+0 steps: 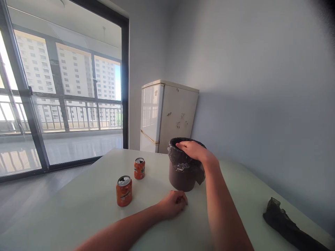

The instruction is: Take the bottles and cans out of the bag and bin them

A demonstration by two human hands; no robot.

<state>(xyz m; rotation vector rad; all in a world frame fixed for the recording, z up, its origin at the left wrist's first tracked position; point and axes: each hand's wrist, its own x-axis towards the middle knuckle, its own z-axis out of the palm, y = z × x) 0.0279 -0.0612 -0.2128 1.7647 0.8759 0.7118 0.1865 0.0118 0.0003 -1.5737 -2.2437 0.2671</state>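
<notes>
A dark brown trash bin (pixel 180 177) lined with a black plastic bag (pixel 181 162) stands upright on the pale table. My right hand (pixel 193 150) lies over the bin's mouth with its fingers stretched out. Some fingertips dip out of sight behind the bag's edge, and no held thing shows. In front of the bin, my left hand (pixel 174 205) rests on or just over the table, its fingers curled in loosely and nothing visible in them. Two orange drink cans stand upright to the left: a nearer can (pixel 124 195) and a farther can (pixel 139 169), both with opened tops.
At the right lies a black rolled plastic bag (pixel 285 223) on the table (pixel 86 205). A white refrigerator (pixel 179 115) with worn patches stands beyond the table's far edge. Glass sliding doors (pixel 75 87) are on the left, and a plain wall (pixel 256 87) runs along the right.
</notes>
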